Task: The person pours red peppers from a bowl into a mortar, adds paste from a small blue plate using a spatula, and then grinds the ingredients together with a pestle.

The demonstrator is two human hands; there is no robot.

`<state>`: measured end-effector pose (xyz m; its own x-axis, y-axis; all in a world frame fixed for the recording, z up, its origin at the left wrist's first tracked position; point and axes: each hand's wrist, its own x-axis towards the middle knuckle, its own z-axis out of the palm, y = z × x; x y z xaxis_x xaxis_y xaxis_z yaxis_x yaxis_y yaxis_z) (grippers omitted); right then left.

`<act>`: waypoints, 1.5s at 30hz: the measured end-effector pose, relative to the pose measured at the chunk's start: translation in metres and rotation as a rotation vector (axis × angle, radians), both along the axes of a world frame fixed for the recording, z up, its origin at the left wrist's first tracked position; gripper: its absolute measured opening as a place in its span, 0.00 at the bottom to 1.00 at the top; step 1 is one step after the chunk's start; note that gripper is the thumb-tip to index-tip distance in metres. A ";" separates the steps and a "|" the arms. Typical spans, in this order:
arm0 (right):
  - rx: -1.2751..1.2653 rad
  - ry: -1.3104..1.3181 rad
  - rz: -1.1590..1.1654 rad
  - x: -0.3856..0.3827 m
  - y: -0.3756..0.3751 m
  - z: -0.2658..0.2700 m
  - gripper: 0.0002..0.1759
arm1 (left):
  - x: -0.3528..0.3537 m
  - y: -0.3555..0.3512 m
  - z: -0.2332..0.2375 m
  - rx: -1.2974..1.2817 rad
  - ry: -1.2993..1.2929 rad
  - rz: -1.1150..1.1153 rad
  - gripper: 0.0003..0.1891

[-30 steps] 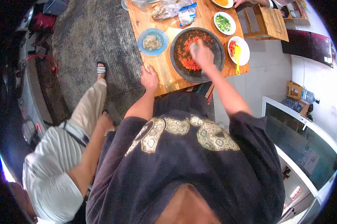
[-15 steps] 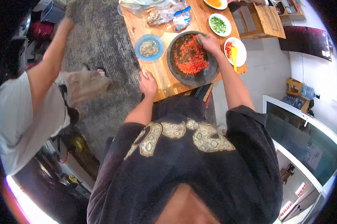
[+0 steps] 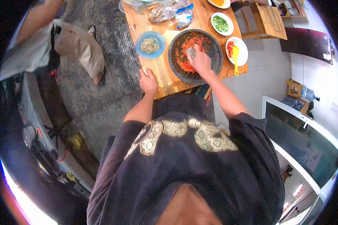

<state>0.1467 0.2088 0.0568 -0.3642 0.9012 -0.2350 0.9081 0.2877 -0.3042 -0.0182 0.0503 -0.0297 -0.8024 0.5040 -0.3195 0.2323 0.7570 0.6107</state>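
Observation:
A wide dark stone mortar [image 3: 215,56] holds chopped or crushed red paste near the table's front edge. Inside it, my right hand [image 3: 200,62] is closed around a grey stone pestle [image 3: 191,52], pressed into the paste. My left hand [image 3: 148,80] is closed at the left front corner of the wooden table [image 3: 165,78], with a small pale thing at its fingers; whether it grips that or the table edge is unclear. Left of the mortar stands a blue bowl [image 3: 161,45] with a pale, lumpy food.
White bowls stand at the right: one with chopped greens [image 3: 221,24], one with red bits and a yellow spoon [image 3: 236,56], one with orange liquid [image 3: 218,3]. Plastic bags [image 3: 169,13] lie at the back. A person [image 3: 79,45] walks at the left.
My right hand has moved left and toward me with the pestle, from the mortar's far right side to its middle. The other person has moved forward. My left hand stays at the corner.

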 end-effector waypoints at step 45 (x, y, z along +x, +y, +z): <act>0.081 0.189 -0.236 -0.015 0.047 -0.018 0.23 | 0.001 0.000 0.004 -0.004 -0.023 0.006 0.25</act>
